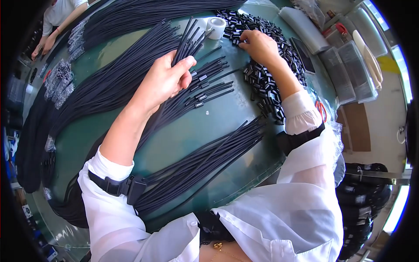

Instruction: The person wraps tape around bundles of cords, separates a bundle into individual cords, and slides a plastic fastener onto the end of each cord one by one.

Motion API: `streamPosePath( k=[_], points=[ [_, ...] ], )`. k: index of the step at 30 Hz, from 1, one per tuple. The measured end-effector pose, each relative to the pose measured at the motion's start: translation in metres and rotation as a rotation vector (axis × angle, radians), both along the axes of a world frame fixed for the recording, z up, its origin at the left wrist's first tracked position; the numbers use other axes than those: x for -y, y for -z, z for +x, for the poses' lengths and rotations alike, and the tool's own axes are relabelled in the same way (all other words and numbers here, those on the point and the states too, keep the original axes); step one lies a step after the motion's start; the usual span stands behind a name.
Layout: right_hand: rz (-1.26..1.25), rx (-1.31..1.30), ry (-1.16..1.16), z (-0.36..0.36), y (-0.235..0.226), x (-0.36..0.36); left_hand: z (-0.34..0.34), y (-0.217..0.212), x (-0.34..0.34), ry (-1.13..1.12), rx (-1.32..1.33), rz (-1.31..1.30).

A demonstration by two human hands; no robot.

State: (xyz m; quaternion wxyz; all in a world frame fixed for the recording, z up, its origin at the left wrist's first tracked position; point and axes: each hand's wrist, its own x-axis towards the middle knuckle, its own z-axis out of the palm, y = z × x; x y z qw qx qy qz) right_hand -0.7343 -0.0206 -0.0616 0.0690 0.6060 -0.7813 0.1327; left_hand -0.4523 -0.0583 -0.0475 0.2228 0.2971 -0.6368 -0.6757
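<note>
Loose cords (pixel 205 163): nearest, on tabletop (pixel 183 131)
Left hand (pixel 163 81): clenched on cord bundle (pixel 188 41), tips pointing away
Right hand (pixel 257 46): pinching in black clips (pixel 262 83), rightward of tips

Right hand (pixel 258 46) fingertips buried in black clips (pixel 266 83); co-worker (pixel 59 17) cut off at top edge; clip detail too small.

Clear plastic bins (pixel 349 70) top right, dark flat screen (pixel 303 54) just left of them.
</note>
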Motion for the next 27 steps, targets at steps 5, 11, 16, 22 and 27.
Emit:
streamPosePath(
  k=[5,11,16,22,27],
  points=[
    [0.055,-0.128,-0.057,0.000,0.003,0.006,-0.001,-0.003,0.001,-0.006,-0.005,-0.018],
    [-0.141,1.158,-0.205,0.039,-0.018,-0.030,0.004,-0.008,-0.001,-0.048,-0.023,0.020],
    [-0.107,1.323,-0.321,0.068,-0.028,-0.057,0.003,-0.009,-0.002,-0.009,-0.015,0.024],
    [-0.052,1.266,-0.396,0.079,-0.024,-0.058,0.001,-0.008,-0.006,0.023,-0.005,0.002],
    [-0.076,1.253,-0.420,0.081,-0.024,-0.057,-0.001,-0.008,-0.007,0.022,-0.018,-0.117]
  ],
)
